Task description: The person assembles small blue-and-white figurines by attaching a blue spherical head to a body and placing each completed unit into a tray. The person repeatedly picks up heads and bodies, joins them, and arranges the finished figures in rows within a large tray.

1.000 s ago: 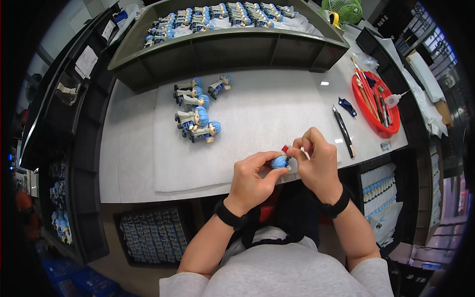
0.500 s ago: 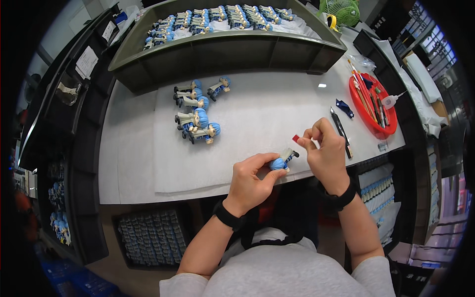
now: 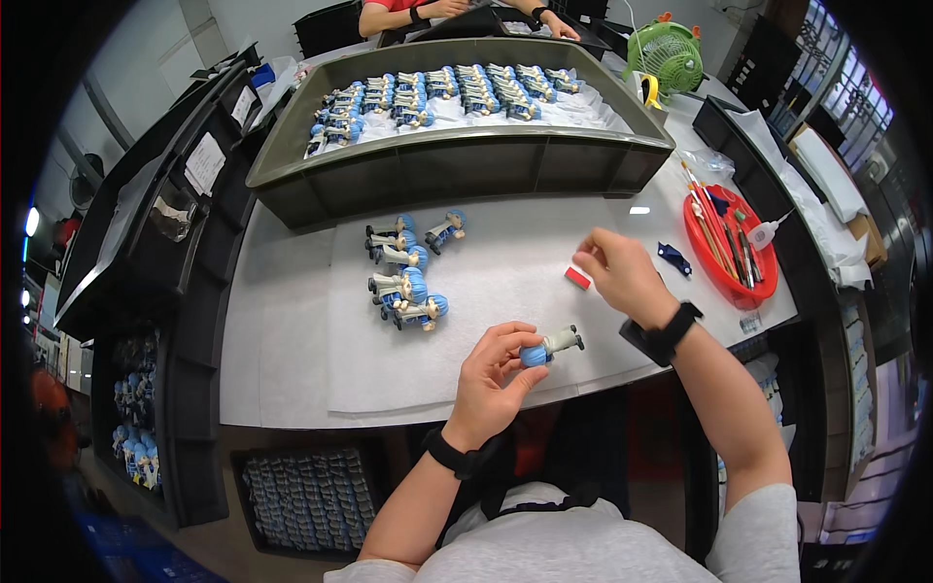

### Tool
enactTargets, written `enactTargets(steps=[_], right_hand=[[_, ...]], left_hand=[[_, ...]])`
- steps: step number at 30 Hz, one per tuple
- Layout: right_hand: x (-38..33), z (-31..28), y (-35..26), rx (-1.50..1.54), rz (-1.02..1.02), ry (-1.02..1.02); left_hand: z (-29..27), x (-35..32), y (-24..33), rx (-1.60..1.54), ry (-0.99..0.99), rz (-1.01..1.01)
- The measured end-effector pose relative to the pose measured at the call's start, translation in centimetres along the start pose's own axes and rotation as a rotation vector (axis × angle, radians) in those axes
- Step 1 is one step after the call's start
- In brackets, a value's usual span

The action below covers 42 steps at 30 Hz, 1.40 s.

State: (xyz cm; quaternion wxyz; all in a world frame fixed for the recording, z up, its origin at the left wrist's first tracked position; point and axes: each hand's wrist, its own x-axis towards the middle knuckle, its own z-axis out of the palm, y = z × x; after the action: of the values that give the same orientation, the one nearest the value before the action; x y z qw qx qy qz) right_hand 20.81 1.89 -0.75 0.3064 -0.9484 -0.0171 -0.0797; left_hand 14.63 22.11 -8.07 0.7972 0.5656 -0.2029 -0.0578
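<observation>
My left hand (image 3: 494, 377), near the table's front edge, is closed around the blue-haired head of a small figurine (image 3: 561, 340). Its pale coat and dark boots point right, out of my fingers. Beyond it and to the right, my right hand (image 3: 619, 274) hovers with bent fingers and nothing visible between them. A small red block (image 3: 576, 279) with a pale edge lies just below those fingertips, apparently apart from them. Left of my hands, several similar figurines (image 3: 398, 282) lie in a loose cluster on the white sheet (image 3: 466, 291), and one figurine (image 3: 446, 231) lies a little apart.
Across the back stands a large grey-green bin (image 3: 457, 165) with rows of figurines. At right are a red basket (image 3: 702, 257) of brushes and tools, a dark blue piece (image 3: 673, 258) and a green fan (image 3: 665, 56). Another person's hand (image 3: 559, 27) shows beyond the bin.
My right hand has let go of the red block, which now lies on the table. The figurine has turned in my left hand. The view has tilted up, showing the other person.
</observation>
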Motion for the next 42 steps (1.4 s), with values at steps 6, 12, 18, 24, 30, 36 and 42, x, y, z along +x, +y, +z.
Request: enactTargets(steps=[6, 12, 18, 24, 30, 36, 42], right_hand=[[-7.4, -0.1, -0.2, 0.281, 0.094, 0.037], [-8.2, -1.7, -0.5, 0.063, 0.046, -0.078], [-7.3, -3.2, -1.5, 0.198, 0.014, -0.184], [-11.2, 1.9, -0.6, 1.036, 0.307, -0.359], [-11.8, 3.7, -0.4, 1.19, 0.279, -0.229], [-10.8, 5.2, -0.5, 0.978, 0.006, -0.032], [-10.4, 6.1, 1.1, 0.917, 0.014, -0.068]], left_hand=[[0.0, -0.2, 0.1, -0.013, -0.003, -0.105], [0.1, -0.3, 0.2, 0.072, -0.01, -0.111], [-0.1, -0.3, 0.3, 0.008, -0.043, -0.132], [-0.2, -0.1, 0.6, -0.053, -0.132, -0.067], [-0.3, 0.0, 0.3, 0.056, -0.096, -0.045], [0.0, 0.0, -0.2, 0.002, 0.097, -0.114], [-0.3, 0.0, -0.2, -0.004, 0.114, -0.16]])
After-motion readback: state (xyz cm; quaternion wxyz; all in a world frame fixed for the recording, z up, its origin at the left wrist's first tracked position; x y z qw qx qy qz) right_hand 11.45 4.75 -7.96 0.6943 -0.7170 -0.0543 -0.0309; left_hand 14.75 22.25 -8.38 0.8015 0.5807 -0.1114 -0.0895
